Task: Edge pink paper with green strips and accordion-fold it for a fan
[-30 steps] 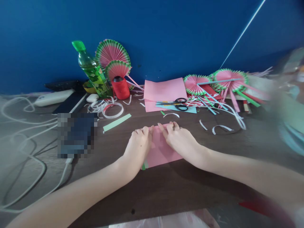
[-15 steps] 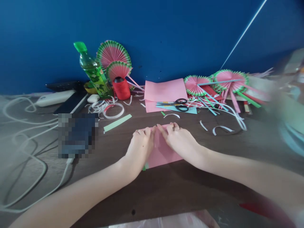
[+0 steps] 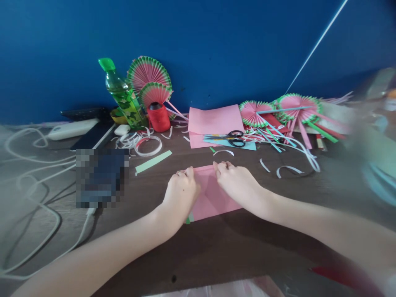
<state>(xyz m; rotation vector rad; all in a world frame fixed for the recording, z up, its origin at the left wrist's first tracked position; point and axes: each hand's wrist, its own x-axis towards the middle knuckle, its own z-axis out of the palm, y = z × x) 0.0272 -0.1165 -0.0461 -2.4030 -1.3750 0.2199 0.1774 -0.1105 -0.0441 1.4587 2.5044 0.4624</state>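
Observation:
A sheet of pink paper (image 3: pixel 210 196) lies on the table in front of me, with a narrow fold along its far edge and a green strip at its near left corner. My left hand (image 3: pixel 182 189) is closed on the far left part of that edge, fingers curled. At the far right part, my right hand (image 3: pixel 235 181) grips the same edge with its fingers bent. Pink paper shows between the two hands. Both thumbs are partly hidden.
Behind the sheet lie scissors (image 3: pixel 227 139) on more pink paper (image 3: pixel 216 119). Pleated paper fans (image 3: pixel 150 72), a green bottle (image 3: pixel 123 97) and a red thread spool (image 3: pixel 159 117) stand along the wall. A light green strip (image 3: pixel 154 162) lies left; white cables (image 3: pixel 55 212) spread beyond it.
My hands have moved apart along the far edge of the pink paper, the left one leftward. The fingers that were stretched toward the middle are now curled in.

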